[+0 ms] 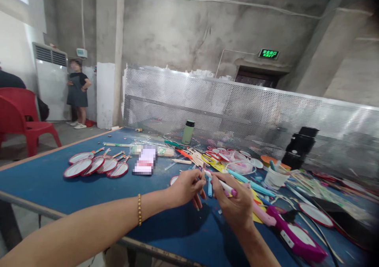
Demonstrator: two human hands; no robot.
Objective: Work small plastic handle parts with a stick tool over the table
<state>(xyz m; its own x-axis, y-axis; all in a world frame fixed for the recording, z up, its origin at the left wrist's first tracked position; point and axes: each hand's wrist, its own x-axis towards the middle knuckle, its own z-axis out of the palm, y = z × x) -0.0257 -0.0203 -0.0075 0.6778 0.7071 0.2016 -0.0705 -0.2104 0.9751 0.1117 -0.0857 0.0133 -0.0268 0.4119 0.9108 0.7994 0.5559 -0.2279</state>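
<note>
My left hand (188, 188) pinches a thin wooden stick (203, 170) that points up between thumb and fingers. A white disc with a red rim (173, 180) shows partly behind this hand; I cannot tell whether it joins the stick. My right hand (233, 200) grips a white marker (223, 186) with a purple end, its tip close to the stick. To the left lie several round white fans (78, 168) with red rims and stick handles. A phone (145, 160) with a lit screen rests beside them.
Beyond my hands are a green bottle (188, 132), a white cup (275, 178) with tools, a black stand (300, 147), and scattered sticks. A magenta device (299, 235) lies at right. A perforated metal panel (207, 97) borders the table (44, 184). A person (78, 89) stands far left.
</note>
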